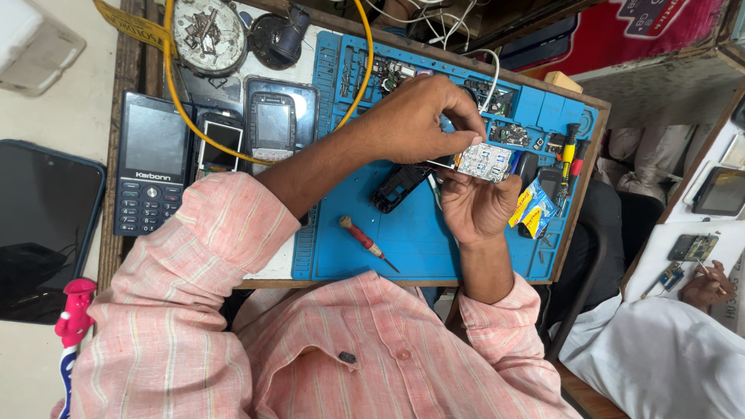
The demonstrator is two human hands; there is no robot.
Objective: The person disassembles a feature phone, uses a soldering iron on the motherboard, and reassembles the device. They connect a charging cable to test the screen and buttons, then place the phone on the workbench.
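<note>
Both hands meet above the blue rubber repair mat [434,248] on the worktop. Left hand [415,124] arches down from above, fingertips pinched on the small silver-white phone circuit board [485,161]. Right hand [473,206] sits beneath, palm up, fingers curled, gripping the same board. Black plastic phone frame [396,188] lies on the mat just left of the hands; red-handled screwdriver [366,240] below it. Yellow cable [186,116] crosses the left forearm. Black keypad phone [151,163] left of the mat.

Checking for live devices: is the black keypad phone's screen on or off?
Off: the keypad phone lies on the table with a dark screen.
</note>
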